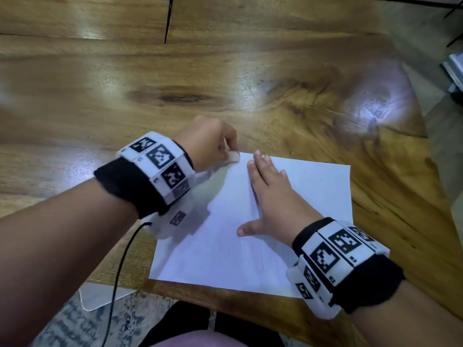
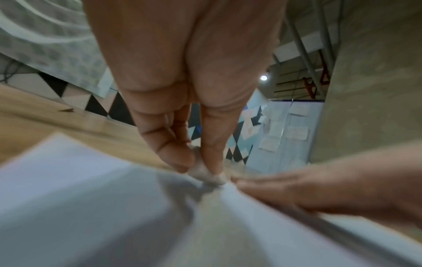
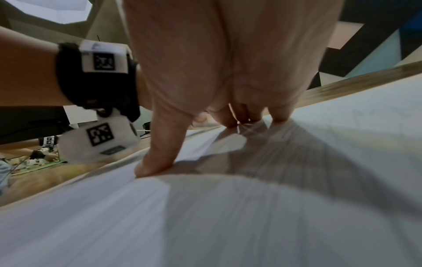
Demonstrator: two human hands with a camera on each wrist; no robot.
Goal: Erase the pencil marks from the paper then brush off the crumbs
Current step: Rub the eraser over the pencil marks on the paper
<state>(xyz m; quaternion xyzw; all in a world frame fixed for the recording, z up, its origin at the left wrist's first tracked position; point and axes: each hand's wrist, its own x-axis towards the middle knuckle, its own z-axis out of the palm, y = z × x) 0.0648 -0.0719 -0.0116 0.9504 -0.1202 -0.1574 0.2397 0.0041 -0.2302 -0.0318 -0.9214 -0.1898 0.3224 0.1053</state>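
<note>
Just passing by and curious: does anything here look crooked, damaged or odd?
Nothing is spilled or torn. The white sheet lies slightly askew to the near edge of the table. The left hand pinches a small eraser at the sheet's far left corner; the right hand presses flat on the sheet. Only faint pencil marks show.

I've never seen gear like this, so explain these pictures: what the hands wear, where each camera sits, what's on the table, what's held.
No machine here: a person works with bare hands. The patterned bands on both wrists carry cameras. One picture looks down from the head; the other two look along each hand. On the wooden table lies one white sheet of paper. The right hand lies flat on it, fingers straight. The left hand pinches a small white block, likely an eraser, at the sheet's far left corner.
</note>
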